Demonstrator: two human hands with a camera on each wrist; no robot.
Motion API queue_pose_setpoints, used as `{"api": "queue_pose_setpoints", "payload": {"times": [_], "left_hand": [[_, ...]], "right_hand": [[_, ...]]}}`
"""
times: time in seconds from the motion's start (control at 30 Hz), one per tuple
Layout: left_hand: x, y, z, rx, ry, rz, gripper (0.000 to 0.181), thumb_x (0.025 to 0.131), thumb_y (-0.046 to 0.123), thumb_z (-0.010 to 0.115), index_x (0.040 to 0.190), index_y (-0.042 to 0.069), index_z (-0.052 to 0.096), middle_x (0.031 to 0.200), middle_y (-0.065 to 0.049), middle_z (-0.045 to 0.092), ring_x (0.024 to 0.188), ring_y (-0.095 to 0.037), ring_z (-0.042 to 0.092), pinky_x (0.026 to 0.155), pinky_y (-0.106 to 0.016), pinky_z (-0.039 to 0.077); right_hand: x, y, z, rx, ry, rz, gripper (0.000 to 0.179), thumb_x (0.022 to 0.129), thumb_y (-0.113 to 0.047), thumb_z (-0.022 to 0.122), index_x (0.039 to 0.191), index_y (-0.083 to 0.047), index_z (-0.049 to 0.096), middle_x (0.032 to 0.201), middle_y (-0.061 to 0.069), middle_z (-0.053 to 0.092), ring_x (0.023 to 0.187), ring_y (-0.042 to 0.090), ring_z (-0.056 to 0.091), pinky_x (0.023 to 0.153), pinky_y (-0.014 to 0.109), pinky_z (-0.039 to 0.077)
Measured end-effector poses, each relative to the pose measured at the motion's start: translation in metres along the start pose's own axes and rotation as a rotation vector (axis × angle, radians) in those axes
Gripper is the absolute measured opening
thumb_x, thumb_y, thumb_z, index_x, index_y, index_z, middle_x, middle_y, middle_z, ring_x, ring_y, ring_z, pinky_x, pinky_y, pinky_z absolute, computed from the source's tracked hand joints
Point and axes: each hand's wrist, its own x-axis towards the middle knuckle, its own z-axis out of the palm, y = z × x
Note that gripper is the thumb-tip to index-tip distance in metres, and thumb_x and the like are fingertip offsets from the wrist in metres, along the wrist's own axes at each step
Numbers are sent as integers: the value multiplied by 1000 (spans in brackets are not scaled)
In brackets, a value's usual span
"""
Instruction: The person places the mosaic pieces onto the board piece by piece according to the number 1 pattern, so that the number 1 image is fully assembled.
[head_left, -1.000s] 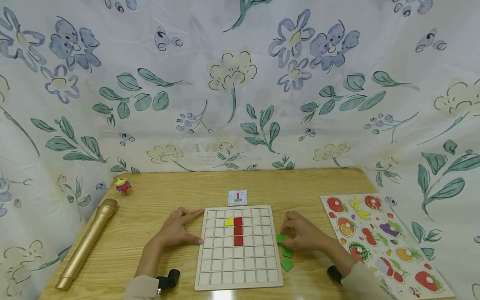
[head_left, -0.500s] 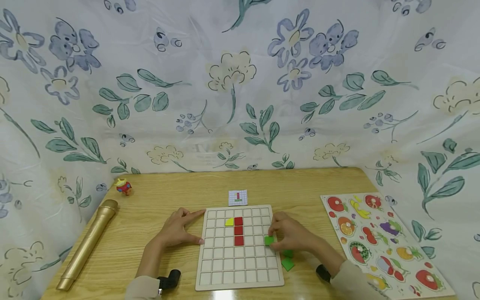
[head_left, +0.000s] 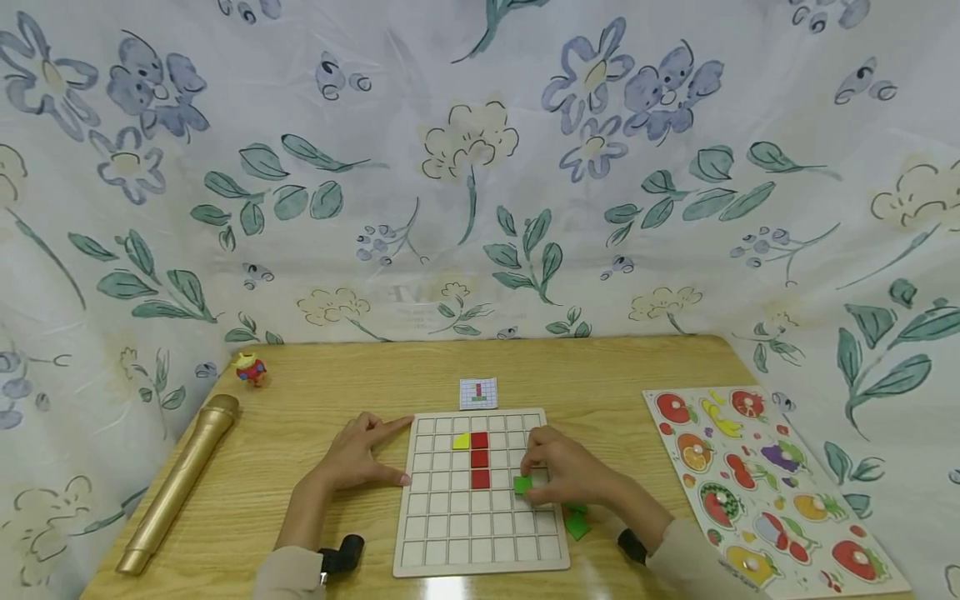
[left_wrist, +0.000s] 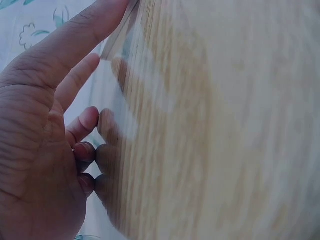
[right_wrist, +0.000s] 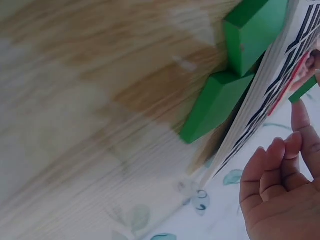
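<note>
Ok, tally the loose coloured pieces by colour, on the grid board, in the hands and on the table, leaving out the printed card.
Red pieces: 3
Yellow piece: 1
Green pieces: 3 (1 pinched in the right hand, 2 on the table beside the grid board)
Total: 7

The left hand spreads thumb and index finger wide apart, its other fingers curled, while the right hand pinches between thumb and forefinger, its forearm slanting inward.
</note>
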Motion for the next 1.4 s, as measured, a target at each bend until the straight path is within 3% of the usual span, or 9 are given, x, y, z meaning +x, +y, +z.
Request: {"api": "queue_pose_setpoints", "payload": {"times": [0.17, 0.37, 1.4], "left_hand": [[1, 1, 0, 2, 2, 0, 97, 60, 60, 86, 146, 29, 52, 96, -1, 35, 84, -19, 31, 73, -34, 24], [1, 1, -1, -4, -4, 3, 97, 61, 59, 86, 146, 28, 51, 98, -2, 36, 86, -20, 31, 74, -35, 25], [-1, 1, 1, 6, 16, 6, 97, 60, 60, 86, 145, 28, 53, 95, -1, 35, 84, -19, 30, 72, -34, 24]], "right_hand": [[4, -4, 3, 21, 1, -42, 17, 74, -16, 84, 86, -10, 74, 89, -1, 50, 85, 6, 41, 75, 20, 41], [11, -10, 9, -35, 8, -63, 17, 72, -19, 83, 85, -12, 75, 88, -1, 52, 82, 4, 40, 74, 19, 40], [41, -44, 33, -163, -46, -76, 18, 71, -23, 83, 83, -14, 73, 88, -7, 48, 82, 2, 40, 71, 15, 38]]}}
